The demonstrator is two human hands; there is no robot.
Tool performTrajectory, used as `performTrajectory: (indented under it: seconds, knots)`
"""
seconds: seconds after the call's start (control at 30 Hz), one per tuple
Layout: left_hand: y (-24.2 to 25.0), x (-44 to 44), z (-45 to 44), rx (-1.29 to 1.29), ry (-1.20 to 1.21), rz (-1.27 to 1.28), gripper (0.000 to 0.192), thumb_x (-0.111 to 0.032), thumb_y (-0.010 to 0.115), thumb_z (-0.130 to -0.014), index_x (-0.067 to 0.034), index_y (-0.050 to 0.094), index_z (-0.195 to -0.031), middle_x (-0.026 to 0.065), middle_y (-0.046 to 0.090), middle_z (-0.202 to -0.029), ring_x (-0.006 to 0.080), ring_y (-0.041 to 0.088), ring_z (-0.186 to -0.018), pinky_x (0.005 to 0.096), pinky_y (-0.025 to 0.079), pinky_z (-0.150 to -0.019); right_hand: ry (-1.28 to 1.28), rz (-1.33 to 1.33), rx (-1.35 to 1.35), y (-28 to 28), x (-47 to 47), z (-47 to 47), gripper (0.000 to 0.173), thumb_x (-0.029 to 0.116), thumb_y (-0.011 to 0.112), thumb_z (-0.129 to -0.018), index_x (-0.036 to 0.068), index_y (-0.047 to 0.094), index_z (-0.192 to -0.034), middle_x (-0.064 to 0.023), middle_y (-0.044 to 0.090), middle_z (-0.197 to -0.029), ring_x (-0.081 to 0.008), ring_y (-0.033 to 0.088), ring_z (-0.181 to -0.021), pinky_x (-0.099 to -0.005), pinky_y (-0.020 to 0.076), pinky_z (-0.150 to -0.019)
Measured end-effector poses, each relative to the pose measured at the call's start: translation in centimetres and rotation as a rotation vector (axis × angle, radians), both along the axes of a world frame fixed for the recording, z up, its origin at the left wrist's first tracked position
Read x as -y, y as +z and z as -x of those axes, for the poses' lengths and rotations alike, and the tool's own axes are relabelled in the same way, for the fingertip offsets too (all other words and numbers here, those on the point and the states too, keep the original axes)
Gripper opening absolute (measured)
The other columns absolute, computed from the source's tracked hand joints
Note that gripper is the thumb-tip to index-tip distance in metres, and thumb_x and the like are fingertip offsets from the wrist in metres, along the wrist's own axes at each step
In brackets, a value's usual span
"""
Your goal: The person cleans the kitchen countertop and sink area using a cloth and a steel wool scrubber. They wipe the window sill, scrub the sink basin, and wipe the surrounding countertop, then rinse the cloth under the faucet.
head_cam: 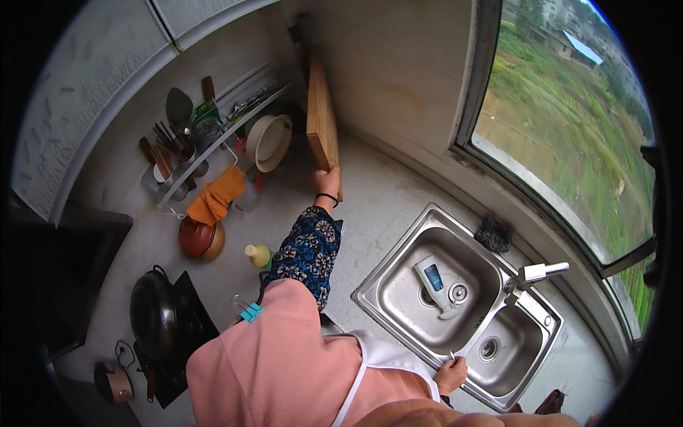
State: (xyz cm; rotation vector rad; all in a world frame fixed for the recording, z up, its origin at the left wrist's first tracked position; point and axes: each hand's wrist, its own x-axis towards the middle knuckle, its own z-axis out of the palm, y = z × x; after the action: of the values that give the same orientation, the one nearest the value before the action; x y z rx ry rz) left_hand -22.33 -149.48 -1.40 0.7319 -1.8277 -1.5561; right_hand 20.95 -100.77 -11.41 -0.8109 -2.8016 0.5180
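My left hand, at the end of an outstretched arm in a dark floral sleeve, grips the lower edge of a thick wooden cutting board. The board stands upright near the corner wall. My right hand is at the front rim of a double-bowl stainless steel sink. A small whitish object, too small to identify, sticks up from its fingers. Inside the larger bowl a white pump bottle with a blue label lies on its side beside the drain.
A rack holds utensils, with an orange cloth hanging from it. Below are a reddish-brown pot and a yellow-topped bottle. A black wok sits on the stove. The faucet and dark scouring mesh are windowside.
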Motion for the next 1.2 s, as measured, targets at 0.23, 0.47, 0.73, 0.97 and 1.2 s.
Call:
performTrajectory:
  seconds: [0.23,0.47,0.73,0.97,1.2]
  knots:
    - [0.6,1.4,-1.4,0.027,-0.008,0.002,0.029,-0.019,0.072,-0.085,0.007,0.071,-0.098,0.0111,0.073,-0.091,0.0192,0.069,-0.086,0.0337,0.051,-0.076,0.016,-0.006,0.0,-0.5,-0.9,0.5,0.013,0.013,0.058,-0.083,0.005,0.063,-0.091,-0.018,0.065,-0.083,-0.0405,0.061,-0.079,-0.0521,0.0465,-0.071]
    - [-0.7,1.1,0.0,-0.029,0.187,0.177,0.04,-0.019,0.077,-0.074,0.007,0.065,-0.101,0.0224,0.073,-0.094,0.0332,0.072,-0.089,0.0413,0.055,-0.079,0.012,-0.024,0.03,-0.1,-1.0,1.0,0.012,0.014,0.057,-0.084,0.006,0.062,-0.091,-0.0177,0.065,-0.083,-0.0401,0.061,-0.078,-0.0518,0.0468,-0.071]
    - [-0.4,-0.7,-0.1,-0.081,0.06,0.127,0.032,-0.022,0.075,-0.08,-0.002,0.062,-0.102,0.0138,0.07,-0.088,0.0314,0.07,-0.084,0.0443,0.053,-0.075,0.022,-0.029,0.038,-0.5,-1.1,0.9,0.012,0.013,0.058,-0.084,0.006,0.062,-0.092,-0.0177,0.065,-0.085,-0.0402,0.061,-0.08,-0.0518,0.0471,-0.072]
    - [1.3,-1.1,-0.6,0.107,0.096,0.109,0.033,-0.026,0.071,-0.082,0.002,0.067,-0.1,0.0219,0.071,-0.085,0.0376,0.071,-0.085,0.0448,0.053,-0.072,0.011,-0.04,0.054,-1.2,-1.8,1.0,0.013,0.016,0.057,-0.084,0.007,0.062,-0.092,-0.0174,0.065,-0.085,-0.0403,0.061,-0.08,-0.0523,0.0467,-0.071]
    - [0.8,-0.4,-1.2,0.04,0.165,0.17,0.036,-0.029,0.071,-0.078,0.007,0.069,-0.078,0.0248,0.069,-0.071,0.0366,0.073,-0.075,0.0433,0.054,-0.064,0.026,-0.025,0.068,-1.9,-2.6,1.5,0.014,0.017,0.056,-0.084,0.007,0.061,-0.092,-0.0168,0.066,-0.085,-0.0401,0.061,-0.08,-0.0523,0.0468,-0.07]
